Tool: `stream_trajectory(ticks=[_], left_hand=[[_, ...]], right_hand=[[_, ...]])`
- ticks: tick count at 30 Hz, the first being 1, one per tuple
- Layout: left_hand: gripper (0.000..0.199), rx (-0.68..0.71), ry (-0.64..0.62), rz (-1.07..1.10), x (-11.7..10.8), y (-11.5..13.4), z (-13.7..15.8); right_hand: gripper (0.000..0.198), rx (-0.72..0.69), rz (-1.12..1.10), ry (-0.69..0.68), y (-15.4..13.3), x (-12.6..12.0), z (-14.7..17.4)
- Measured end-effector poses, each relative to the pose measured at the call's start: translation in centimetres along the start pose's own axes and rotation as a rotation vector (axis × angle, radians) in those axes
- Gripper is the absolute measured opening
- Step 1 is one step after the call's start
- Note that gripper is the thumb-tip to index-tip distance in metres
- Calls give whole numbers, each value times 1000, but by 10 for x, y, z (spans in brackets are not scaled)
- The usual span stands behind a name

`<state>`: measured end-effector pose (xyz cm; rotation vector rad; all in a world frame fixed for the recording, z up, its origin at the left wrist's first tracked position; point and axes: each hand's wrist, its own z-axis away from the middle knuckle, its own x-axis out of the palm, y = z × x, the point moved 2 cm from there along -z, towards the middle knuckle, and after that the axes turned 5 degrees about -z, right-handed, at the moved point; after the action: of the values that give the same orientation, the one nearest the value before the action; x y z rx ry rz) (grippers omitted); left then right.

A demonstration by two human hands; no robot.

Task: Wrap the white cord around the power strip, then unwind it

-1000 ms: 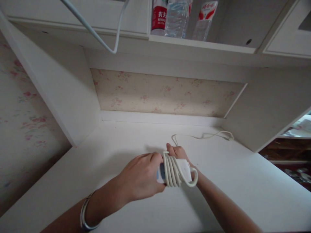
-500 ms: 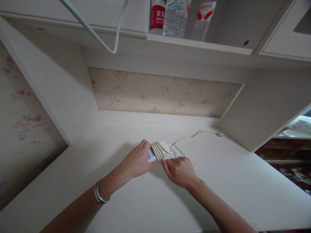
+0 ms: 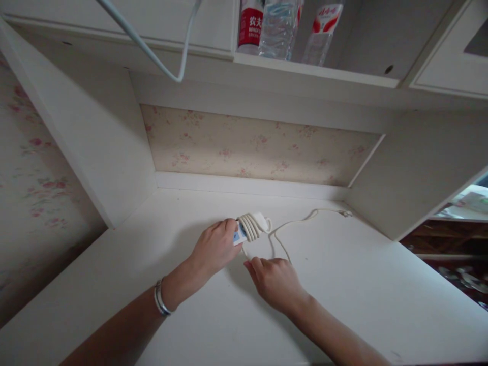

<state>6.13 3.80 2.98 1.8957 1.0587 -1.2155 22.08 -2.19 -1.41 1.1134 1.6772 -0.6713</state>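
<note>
My left hand is closed around the near end of a white and blue power strip, held above the white desk top. Several turns of cream cord are wrapped round the strip's far part. Just below and to the right, my right hand pinches the cord, with a short length running up to the strip. From this hand the loose cord trails back across the desk to the plug end near the right rear corner. My right fingertips partly hide the cord in them.
The white desk top lies between two side panels, with floral wallpaper behind. Overhead, a shelf holds a red-labelled bottle and clear plastic bottles. A pale cable loop hangs down at upper left.
My right hand has moved slightly down and left, away from the strip, drawing the cord with it. The strip has turned a little, showing more of its blue and white face.
</note>
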Motion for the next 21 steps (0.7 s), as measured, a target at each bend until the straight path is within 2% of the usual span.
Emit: stream_trajectory(ticks=[4,9,11,14,17,21], left_hand=[[21,112,-16,-21,9,-1,2],[21,248,-88,-4,24,12,12],[22,352,-141,27,27,22,17],[26,472,-183,89,19,33,24],[22,515,-181,156,3,37,29],[21,581,-149,200,-15,36,36]], right_hand=[[42,-46,59,119,15,-26,-6],[42,-284,63,233,21,-48,-25],[42,-316,21,246,22,-51,-37],[47,-239,-78,224,32,-51,-54],[52,-48,-196,186,49,-42,-65],[59,207,-408,110,64,-14,-63]])
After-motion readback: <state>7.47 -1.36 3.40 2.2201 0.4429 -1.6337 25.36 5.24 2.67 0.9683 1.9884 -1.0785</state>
